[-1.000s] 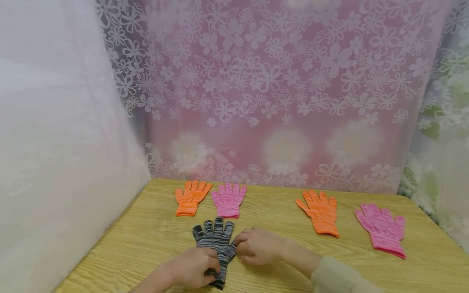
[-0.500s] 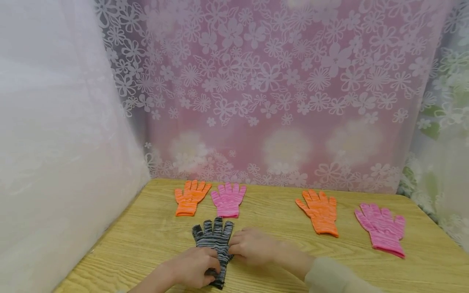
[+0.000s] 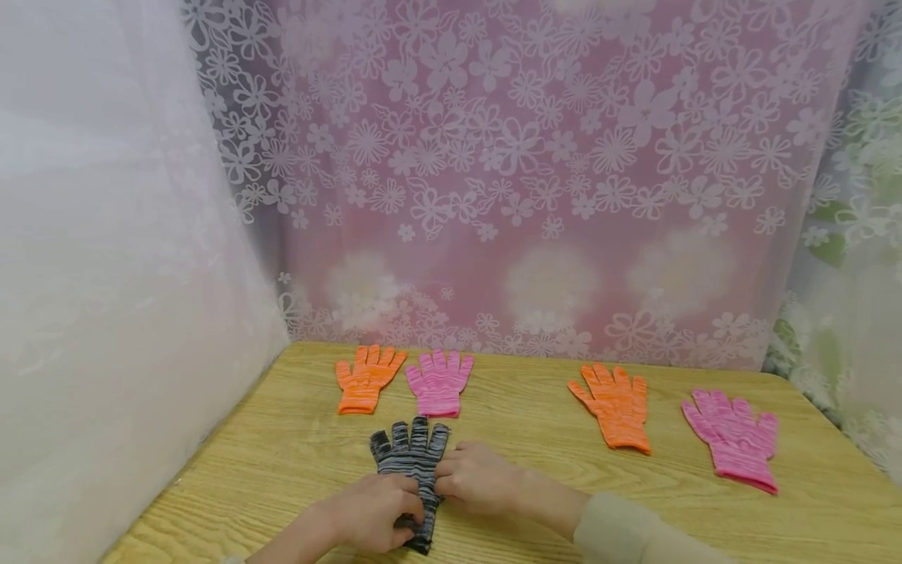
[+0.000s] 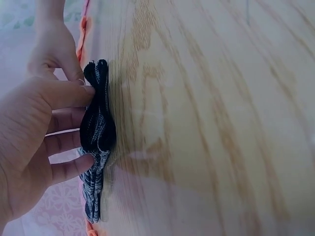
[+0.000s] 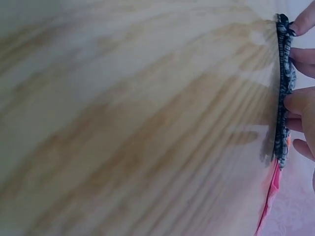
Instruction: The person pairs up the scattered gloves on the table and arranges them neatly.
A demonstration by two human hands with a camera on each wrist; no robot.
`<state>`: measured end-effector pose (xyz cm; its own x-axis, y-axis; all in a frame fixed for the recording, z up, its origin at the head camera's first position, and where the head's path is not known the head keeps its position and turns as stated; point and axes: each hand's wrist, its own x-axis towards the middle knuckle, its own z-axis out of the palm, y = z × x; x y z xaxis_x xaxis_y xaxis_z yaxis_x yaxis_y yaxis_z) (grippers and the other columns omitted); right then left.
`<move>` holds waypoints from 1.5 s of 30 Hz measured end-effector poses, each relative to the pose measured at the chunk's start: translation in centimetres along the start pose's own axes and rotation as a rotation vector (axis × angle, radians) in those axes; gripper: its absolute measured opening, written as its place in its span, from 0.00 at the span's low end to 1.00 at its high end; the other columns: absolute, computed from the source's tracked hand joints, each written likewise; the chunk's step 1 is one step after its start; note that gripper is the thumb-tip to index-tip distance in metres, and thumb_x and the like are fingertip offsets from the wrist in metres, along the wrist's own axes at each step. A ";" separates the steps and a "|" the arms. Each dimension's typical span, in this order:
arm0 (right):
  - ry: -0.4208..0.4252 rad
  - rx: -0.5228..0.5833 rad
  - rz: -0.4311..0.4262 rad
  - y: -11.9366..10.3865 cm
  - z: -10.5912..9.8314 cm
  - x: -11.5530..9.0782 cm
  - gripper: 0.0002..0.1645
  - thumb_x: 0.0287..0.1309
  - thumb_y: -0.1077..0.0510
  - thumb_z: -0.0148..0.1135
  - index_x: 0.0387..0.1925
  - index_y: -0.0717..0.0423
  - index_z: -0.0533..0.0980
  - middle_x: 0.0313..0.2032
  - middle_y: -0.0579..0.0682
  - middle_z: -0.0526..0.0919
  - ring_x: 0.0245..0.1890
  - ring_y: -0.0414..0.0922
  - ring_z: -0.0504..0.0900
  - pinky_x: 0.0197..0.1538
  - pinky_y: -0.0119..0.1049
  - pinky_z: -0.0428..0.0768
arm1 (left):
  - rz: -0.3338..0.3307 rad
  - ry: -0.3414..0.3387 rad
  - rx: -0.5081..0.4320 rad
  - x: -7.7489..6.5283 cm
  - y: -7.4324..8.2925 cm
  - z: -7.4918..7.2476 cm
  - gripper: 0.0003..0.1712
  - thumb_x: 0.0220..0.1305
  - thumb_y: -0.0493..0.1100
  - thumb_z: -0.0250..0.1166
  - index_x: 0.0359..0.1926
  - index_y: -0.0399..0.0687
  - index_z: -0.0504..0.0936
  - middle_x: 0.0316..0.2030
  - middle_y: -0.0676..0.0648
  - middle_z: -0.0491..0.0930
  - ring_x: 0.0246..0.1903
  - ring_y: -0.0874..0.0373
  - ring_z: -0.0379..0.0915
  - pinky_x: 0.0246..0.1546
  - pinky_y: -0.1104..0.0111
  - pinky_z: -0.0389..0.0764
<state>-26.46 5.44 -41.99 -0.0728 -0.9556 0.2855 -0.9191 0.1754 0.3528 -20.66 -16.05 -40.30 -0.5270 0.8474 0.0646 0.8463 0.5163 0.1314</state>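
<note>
A black-and-grey striped knit glove lies flat near me on the table, its fingers pointing away and its thumb tucked in at the right side. My left hand presses its fingertips on the cuff end. In the left wrist view, the left hand's thumb and fairly straight fingers touch the dark cuff. My right hand pinches the glove's right edge near its thumb; the fingertips are partly hidden. In the right wrist view, the right hand touches the side of the glove.
On the wood-grain table, an orange glove and a pink glove lie at the back left. Another orange glove and pink glove lie at the right. A flowered curtain hangs behind the table.
My right hand has shifted left, bringing the striped glove's thumb from sticking out to folded in against the palm. The left hand has stayed on the cuff end.
</note>
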 end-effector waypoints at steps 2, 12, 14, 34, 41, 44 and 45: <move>0.008 0.035 -0.005 0.1 0.0 0.0 0.04 0.51 0.56 0.65 0.24 0.42 0.79 0.29 0.35 0.78 0.33 0.33 0.75 0.31 0.23 0.64 | -0.001 0.006 -0.004 0.0 0.0 0.1 0.04 0.55 0.45 0.66 0.34 0.58 0.83 0.28 0.63 0.68 0.26 0.75 0.60 0.25 0.84 0.61; -0.009 0.146 -0.042 0.4 -0.6 -0.4 0.02 0.54 0.57 0.64 0.29 0.47 0.82 0.33 0.39 0.80 0.36 0.35 0.77 0.41 0.24 0.73 | 0.003 0.010 -0.025 0.0 -0.1 0.3 0.05 0.55 0.44 0.66 0.35 0.57 0.83 0.28 0.63 0.68 0.26 0.75 0.61 0.25 0.84 0.62; -0.020 0.150 -0.052 0.4 -0.9 -0.7 0.04 0.56 0.55 0.63 0.32 0.48 0.82 0.35 0.40 0.81 0.38 0.35 0.78 0.41 0.24 0.73 | 0.000 0.009 -0.029 0.0 -0.1 0.3 0.05 0.55 0.44 0.66 0.35 0.57 0.83 0.28 0.63 0.68 0.26 0.75 0.61 0.26 0.84 0.62; -0.125 0.165 -0.030 0.6 -1.4 -2.0 0.11 0.59 0.47 0.58 0.41 0.42 0.80 0.36 0.38 0.75 0.35 0.33 0.72 0.32 0.22 0.61 | -0.019 -0.010 -0.032 -0.1 0.0 0.3 0.05 0.56 0.44 0.65 0.36 0.58 0.82 0.28 0.63 0.67 0.25 0.75 0.59 0.25 0.83 0.62; -0.150 0.181 -0.019 0.7 -1.7 -1.8 0.11 0.59 0.46 0.58 0.41 0.42 0.80 0.37 0.39 0.75 0.37 0.33 0.72 0.33 0.23 0.64 | -0.037 -0.029 -0.033 -0.2 0.3 0.0 0.05 0.57 0.45 0.65 0.36 0.59 0.82 0.27 0.64 0.66 0.24 0.74 0.58 0.23 0.81 0.62; -0.157 0.180 -0.017 0.7 -1.8 -1.7 0.11 0.59 0.46 0.57 0.41 0.41 0.79 0.37 0.38 0.75 0.37 0.33 0.72 0.34 0.22 0.64 | -0.047 -0.036 -0.038 -0.3 0.3 -0.1 0.05 0.57 0.46 0.65 0.36 0.60 0.82 0.27 0.64 0.66 0.24 0.74 0.58 0.23 0.80 0.62; -0.160 0.180 -0.016 0.7 -1.8 -1.7 0.11 0.59 0.46 0.57 0.41 0.41 0.79 0.37 0.38 0.74 0.37 0.32 0.71 0.34 0.22 0.64 | -0.050 -0.038 -0.041 -0.3 0.3 -0.1 0.05 0.57 0.45 0.65 0.36 0.60 0.82 0.27 0.64 0.66 0.24 0.74 0.58 0.22 0.80 0.62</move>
<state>-26.24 7.65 -40.65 -0.1051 -0.9857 0.1316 -0.9737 0.1289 0.1878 -20.25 -16.13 -40.21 -0.5642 0.8254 0.0199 0.8149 0.5529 0.1738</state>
